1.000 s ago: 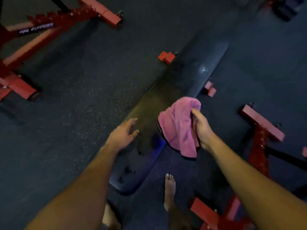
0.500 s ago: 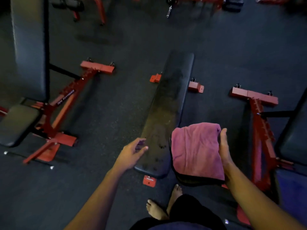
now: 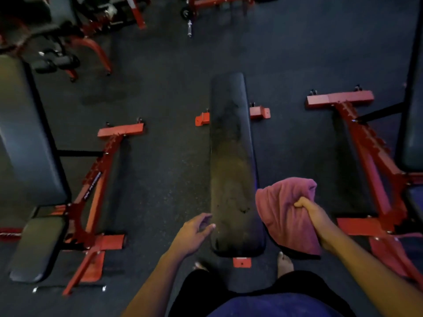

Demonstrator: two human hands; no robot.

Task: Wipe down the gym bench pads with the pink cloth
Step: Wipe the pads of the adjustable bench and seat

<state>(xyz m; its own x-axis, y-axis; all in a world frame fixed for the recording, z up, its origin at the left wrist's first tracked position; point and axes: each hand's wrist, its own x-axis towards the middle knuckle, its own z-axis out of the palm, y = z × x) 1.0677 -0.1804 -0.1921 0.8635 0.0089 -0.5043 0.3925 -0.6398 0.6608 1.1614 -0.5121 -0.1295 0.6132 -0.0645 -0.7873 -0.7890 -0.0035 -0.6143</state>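
A long black flat bench pad (image 3: pixel 231 156) runs straight away from me in the middle of the view, its surface dull and smudged. My right hand (image 3: pixel 313 216) grips the bunched pink cloth (image 3: pixel 283 213), held in the air just right of the pad's near end. My left hand (image 3: pixel 194 232) hovers at the pad's near left edge, fingers relaxed and holding nothing; contact with the pad is unclear.
A red-framed adjustable bench (image 3: pixel 96 184) with black pads (image 3: pixel 39 248) stands to the left, another red frame (image 3: pixel 366 156) to the right. More equipment (image 3: pixel 75 30) crowds the far left. My bare feet (image 3: pixel 285 263) stand on the dark rubber floor (image 3: pixel 164 179) at the bench's near end.
The view has swung so the bench now lies straight ahead. My right hand has bunched the cloth and grips it from above. The left hand stays by the pad's near left edge.
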